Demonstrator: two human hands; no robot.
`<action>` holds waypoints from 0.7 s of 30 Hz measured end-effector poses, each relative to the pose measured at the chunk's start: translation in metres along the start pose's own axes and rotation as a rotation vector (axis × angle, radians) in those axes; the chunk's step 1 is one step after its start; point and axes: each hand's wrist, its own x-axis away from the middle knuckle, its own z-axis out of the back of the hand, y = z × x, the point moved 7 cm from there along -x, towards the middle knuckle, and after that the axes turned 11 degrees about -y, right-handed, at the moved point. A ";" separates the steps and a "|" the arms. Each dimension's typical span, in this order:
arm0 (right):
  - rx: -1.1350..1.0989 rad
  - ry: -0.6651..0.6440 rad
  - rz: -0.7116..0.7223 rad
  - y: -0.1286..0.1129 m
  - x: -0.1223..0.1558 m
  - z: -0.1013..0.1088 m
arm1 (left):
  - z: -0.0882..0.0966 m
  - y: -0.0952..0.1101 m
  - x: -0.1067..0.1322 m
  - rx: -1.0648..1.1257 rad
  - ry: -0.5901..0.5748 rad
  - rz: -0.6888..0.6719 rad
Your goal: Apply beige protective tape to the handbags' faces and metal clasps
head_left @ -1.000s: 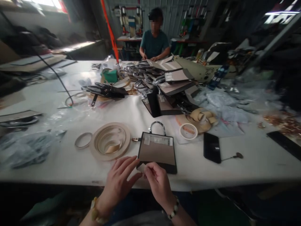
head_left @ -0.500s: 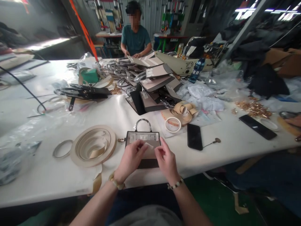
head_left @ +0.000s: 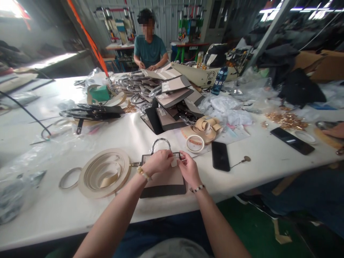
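A grey-and-dark handbag panel (head_left: pixel 163 183) lies flat at the table's near edge, its looped handle (head_left: pixel 161 140) wrapped in clear film and pointing away from me. A small white piece, like paper or tape (head_left: pixel 174 163), is between my hands over the panel's upper right part. My left hand (head_left: pixel 160 161) reaches across the panel, fingers closed at the white piece's left side. Pinched at its right side is my right hand (head_left: pixel 189 169), beside the panel's top right corner. My fingers partly hide the white piece and the panel's upper edge.
A large tape coil (head_left: pixel 84 175) and a thin ring (head_left: pixel 70 178) lie left. A white tape roll (head_left: pixel 195 143) and a phone (head_left: pixel 220 156) lie right. Stacked bag panels (head_left: pixel 172 118) stand ahead, with a co-worker (head_left: pixel 150 52) beyond. Another person's hand (head_left: pixel 335 130) shows far right.
My left hand has moved right and up across the panel, bringing the white piece to the upper right. Both hands have come closer together; more of the panel's lower part shows.
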 end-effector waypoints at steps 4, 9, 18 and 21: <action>0.001 0.003 0.041 0.000 0.005 -0.001 | -0.004 0.000 -0.003 -0.077 -0.002 0.038; 0.044 0.015 0.059 0.000 0.008 0.000 | -0.008 0.006 -0.004 -0.174 0.063 0.091; 0.131 0.044 0.014 -0.005 0.010 -0.003 | -0.025 0.016 0.027 -0.242 0.384 -0.018; 0.188 0.064 -0.010 -0.010 0.018 -0.012 | -0.045 0.043 0.047 -0.136 0.499 -0.350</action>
